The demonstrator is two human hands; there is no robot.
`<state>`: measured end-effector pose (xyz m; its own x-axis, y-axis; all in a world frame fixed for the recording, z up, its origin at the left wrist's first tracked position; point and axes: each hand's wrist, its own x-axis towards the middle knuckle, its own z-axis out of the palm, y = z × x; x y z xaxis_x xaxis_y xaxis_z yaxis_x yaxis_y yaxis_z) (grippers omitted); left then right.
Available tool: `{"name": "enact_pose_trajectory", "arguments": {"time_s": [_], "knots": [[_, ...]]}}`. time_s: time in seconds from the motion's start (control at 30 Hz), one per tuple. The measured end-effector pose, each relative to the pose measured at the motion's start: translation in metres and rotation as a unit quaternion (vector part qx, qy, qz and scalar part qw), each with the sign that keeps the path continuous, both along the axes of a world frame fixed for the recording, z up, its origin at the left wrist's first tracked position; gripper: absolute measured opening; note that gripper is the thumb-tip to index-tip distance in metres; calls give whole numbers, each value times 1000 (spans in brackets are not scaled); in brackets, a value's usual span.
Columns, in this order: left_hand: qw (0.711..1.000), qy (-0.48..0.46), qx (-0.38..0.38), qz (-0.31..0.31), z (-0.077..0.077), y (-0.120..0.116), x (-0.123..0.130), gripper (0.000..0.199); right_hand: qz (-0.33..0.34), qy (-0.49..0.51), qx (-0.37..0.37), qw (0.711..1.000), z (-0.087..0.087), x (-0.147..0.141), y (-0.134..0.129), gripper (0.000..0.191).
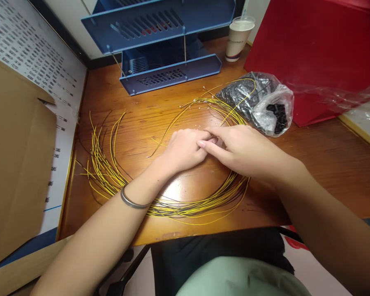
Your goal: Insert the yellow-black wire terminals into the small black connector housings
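Brown wood-grain desk (342,160) fills the middle of the view, with its near edge just above the person's lap. Over it the left hand (186,147) and the right hand (245,144) meet, fingers curled and fingertips together; what they pinch, if anything, is hidden, so I cannot tell whether either grips something. Yellow and black wires (188,207) lie in a wide open loop around the hands, passing beneath the left forearm and the right hand, which cover parts of them. A dark bangle (131,201) circles the left forearm near the wrist.

Beyond the right hand, a clear plastic bag (249,98) of black contents sits at the wires' far end, a few strands arching over it. Farther back stand a blue rack (169,78) and a lidded paper cup (239,39). Red panel (311,53) closes off the far right; cardboard (21,156) and a printed board (49,57) bound the left.
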<state>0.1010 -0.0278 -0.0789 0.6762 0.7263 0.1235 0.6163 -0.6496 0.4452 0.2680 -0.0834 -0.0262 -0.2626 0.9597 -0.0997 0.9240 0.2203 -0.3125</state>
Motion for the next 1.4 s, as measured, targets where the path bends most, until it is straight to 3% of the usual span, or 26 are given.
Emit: {"name": "enact_pose_trajectory", "arguments": {"time_s": [0.23, 0.47, 0.7, 0.83, 1.03, 1.27, 1.4], "knots": [[1000, 17, -3, -4, 4, -1, 1, 38, -6, 8, 4, 1000, 4, 1, -1, 43], [999, 20, 25, -9, 4, -2, 1, 44, -98, 74, 55, 991, 8, 4, 1, 49], [999, 19, -16, 32, 8, -4, 3, 38, -45, 80, 34, 995, 5, -3, -2, 41], [999, 34, -9, 33, 8, -3, 2, 40, -56, 86, 28, 994, 7, -3, -2, 45], [999, 23, 35, 7, 1, -1, 1, 45, -82, 90, 85, 989, 9, 2, -1, 50], [999, 21, -23, 23, 7, -3, 3, 40, -45, 79, 42, 995, 8, -3, -3, 43], [999, 42, -17, 27, 8, -3, 4, 38, -55, 74, 37, 995, 9, -4, -4, 44]]}}
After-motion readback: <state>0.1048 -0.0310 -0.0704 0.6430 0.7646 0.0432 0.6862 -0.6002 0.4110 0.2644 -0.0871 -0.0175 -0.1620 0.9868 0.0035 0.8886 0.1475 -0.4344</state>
